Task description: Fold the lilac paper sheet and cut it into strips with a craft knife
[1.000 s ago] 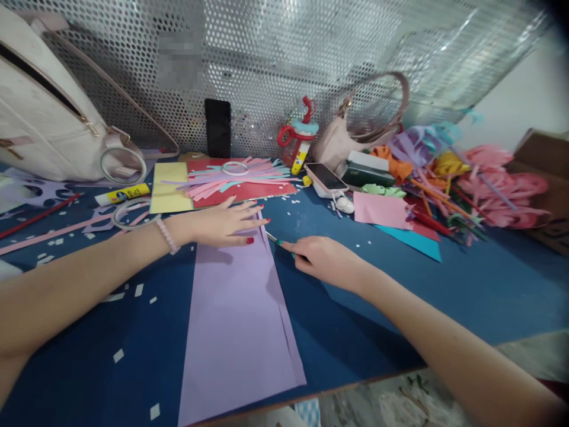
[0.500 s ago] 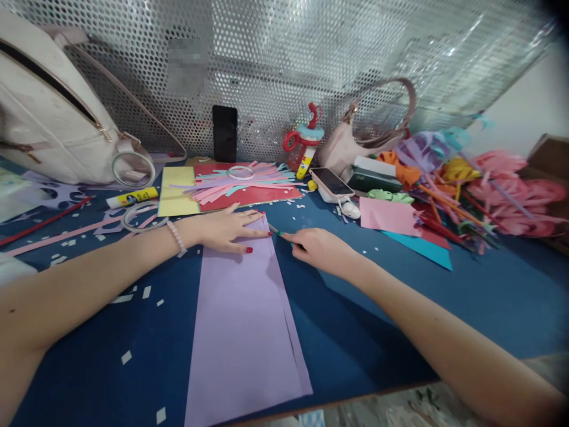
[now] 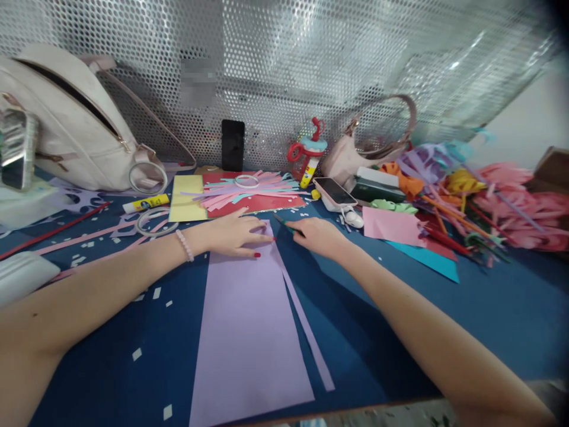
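A long lilac paper sheet (image 3: 246,320) lies on the blue table (image 3: 444,296), running from the front edge to the middle. My left hand (image 3: 233,235) rests flat on its far end, fingers stretched out. My right hand (image 3: 317,235) is closed on a thin green-handled cutter (image 3: 284,224) just past the sheet's far right corner. A narrow lilac strip (image 3: 306,326) lies split off along the sheet's right side, angled away from it.
Behind the hands lie a red sheet with several cut strips (image 3: 249,191), a yellow sheet (image 3: 189,198), a tape ring (image 3: 151,222) and a glue stick (image 3: 144,204). A white bag (image 3: 75,130), two phones (image 3: 233,144) and a pile of paper flowers (image 3: 480,190) line the mesh wall.
My right hand slid the cutter away along the sheet's right edge to its far end. The narrow strip has come free and swung out to the right. My left hand stayed flat.
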{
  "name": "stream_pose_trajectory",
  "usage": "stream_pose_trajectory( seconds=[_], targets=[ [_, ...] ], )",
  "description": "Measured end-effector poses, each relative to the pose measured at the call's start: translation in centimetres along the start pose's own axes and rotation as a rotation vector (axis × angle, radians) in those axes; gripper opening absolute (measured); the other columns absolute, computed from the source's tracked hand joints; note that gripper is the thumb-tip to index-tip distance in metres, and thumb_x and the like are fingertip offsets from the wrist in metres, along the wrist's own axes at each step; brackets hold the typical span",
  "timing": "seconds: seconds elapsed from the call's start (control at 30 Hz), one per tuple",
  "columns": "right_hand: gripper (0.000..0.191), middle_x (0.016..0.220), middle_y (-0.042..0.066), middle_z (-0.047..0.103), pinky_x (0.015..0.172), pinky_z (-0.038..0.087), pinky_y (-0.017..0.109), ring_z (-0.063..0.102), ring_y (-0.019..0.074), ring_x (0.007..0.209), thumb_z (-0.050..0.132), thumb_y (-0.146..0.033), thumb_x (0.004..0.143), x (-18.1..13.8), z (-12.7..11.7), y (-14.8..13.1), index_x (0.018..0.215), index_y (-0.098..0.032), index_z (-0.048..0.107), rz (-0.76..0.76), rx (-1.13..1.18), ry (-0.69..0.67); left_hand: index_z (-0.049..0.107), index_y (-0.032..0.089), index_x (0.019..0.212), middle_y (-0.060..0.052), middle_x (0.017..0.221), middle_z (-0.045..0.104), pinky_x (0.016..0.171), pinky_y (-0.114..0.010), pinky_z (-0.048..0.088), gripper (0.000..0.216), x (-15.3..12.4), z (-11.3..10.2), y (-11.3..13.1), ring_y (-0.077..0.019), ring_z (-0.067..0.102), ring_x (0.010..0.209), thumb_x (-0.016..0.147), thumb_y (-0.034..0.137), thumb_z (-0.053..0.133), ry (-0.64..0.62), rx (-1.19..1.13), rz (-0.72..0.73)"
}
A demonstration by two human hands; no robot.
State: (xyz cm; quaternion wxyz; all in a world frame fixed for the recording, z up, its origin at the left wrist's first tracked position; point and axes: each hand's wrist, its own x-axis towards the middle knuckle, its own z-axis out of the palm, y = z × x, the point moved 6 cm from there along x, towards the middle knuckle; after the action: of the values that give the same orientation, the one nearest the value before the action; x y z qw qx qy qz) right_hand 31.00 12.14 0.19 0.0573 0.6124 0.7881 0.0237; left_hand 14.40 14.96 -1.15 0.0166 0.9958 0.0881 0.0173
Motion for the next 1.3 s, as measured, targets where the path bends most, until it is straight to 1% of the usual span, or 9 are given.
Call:
stream_pose_trajectory(
  seconds=[0.13,0.23,0.33,0.47,0.6,0.8,0.93,1.13,1.3],
  targets=[
    [0.044,0.11,0.01,0.071,0.074,0.047,0.031,0.066,0.025,0.094,0.043,-0.02,0.089,-0.9,0.1,1.8,0.131,-0.021,0.059,0.048,-0.076,0.027,0.054,0.027,0.132,-0.012,0.113,0.061,0.098,-0.045,0.033,0.04,0.5,-1.0,0.6,-0.0281,0.055,0.108,0.093,0.038,0.052,0.072,-0.024,-0.028],
    [0.044,0.107,0.014,0.068,0.072,0.046,0.033,0.064,0.0272,0.094,0.043,-0.02,0.09,-1.4,0.2,2.6,0.132,-0.019,0.058,0.05,-0.122,0.047,0.066,0.022,0.105,-0.009,0.102,0.06,0.087,-0.034,0.04,0.021,0.9,-1.3,0.7,-0.0224,0.056,0.096,0.092,0.031,0.053,0.103,-0.103,-0.05],
    [0.042,0.11,0.016,0.065,0.076,0.045,0.035,0.06,0.0295,0.101,0.046,-0.02,0.089,-1.4,0.0,2.5,0.129,-0.018,0.06,0.031,-0.134,0.082,0.065,0.018,0.088,-0.007,0.101,0.059,0.079,-0.027,0.043,0.015,1.1,-1.3,0.7,-0.0185,0.057,0.091,0.089,0.03,0.056,0.11,-0.215,-0.077],
    [0.04,0.113,0.014,0.063,0.084,0.045,0.034,0.059,0.0264,0.105,0.048,-0.022,0.089,-1.3,-0.8,2.1,0.127,-0.017,0.061,-0.018,-0.072,0.14,0.064,0.018,0.085,-0.003,0.09,0.064,0.071,-0.024,0.046,0.009,1.1,-1.3,0.1,-0.015,0.06,0.08,0.084,0.025,0.059,0.108,-0.364,-0.154],
    [0.041,0.123,0.01,0.063,0.094,0.042,0.031,0.057,0.0222,0.112,0.048,-0.02,0.089,-0.3,-2.7,2.3,0.129,-0.018,0.059,-0.053,0.019,0.217,0.065,0.017,0.098,-0.003,0.093,0.069,0.072,-0.024,0.048,0.017,0.0,-2.8,-3.5,-0.0153,0.064,0.081,0.083,0.02,0.057,0.235,-0.48,-0.38],
    [0.041,0.12,0.008,0.067,0.092,0.045,0.027,0.062,0.0188,0.105,0.044,-0.012,0.089,6.2,-5.5,1.5,0.125,-0.016,0.063,-0.057,0.094,0.26,0.061,0.013,0.111,-0.006,0.092,0.067,0.066,-0.029,0.053,0.024,-5.5,-4.5,-11.4,-0.0157,0.065,0.075,0.093,0.026,0.052,0.466,-0.563,-0.881],
    [0.029,0.121,0.009,0.063,0.09,0.049,0.037,0.061,0.0195,0.103,0.051,-0.023,0.094,12.6,-5.3,-0.9,0.122,-0.019,0.06,-0.048,0.078,0.239,0.057,0.013,0.116,-0.007,0.106,0.062,0.073,-0.035,0.056,0.029,-8.8,-4.1,-13.8,-0.0168,0.064,0.086,0.095,0.033,0.056,0.521,-0.559,-1.093],
    [0.034,0.122,0.009,0.058,0.084,0.052,0.043,0.06,0.0219,0.102,0.057,-0.035,0.092,18.1,-3.8,-3.3,0.122,-0.017,0.056,0.025,0.008,0.192,0.058,0.014,0.116,-0.008,0.114,0.06,0.082,-0.04,0.054,0.03,-10.3,-4.0,-14.6,-0.0204,0.062,0.096,0.094,0.034,0.058,0.507,-0.487,-1.137],
    [0.035,0.122,0.009,0.058,0.085,0.052,0.044,0.06,0.0219,0.102,0.057,-0.035,0.092,18.9,-4.0,-1.5,0.122,-0.018,0.056,0.094,-0.007,0.189,0.059,0.015,0.116,-0.008,0.115,0.06,0.081,-0.039,0.054,0.029,-10.4,-3.2,-15.5,-0.0207,0.062,0.097,0.094,0.034,0.058,0.464,-0.481,-1.121]
  ],
)
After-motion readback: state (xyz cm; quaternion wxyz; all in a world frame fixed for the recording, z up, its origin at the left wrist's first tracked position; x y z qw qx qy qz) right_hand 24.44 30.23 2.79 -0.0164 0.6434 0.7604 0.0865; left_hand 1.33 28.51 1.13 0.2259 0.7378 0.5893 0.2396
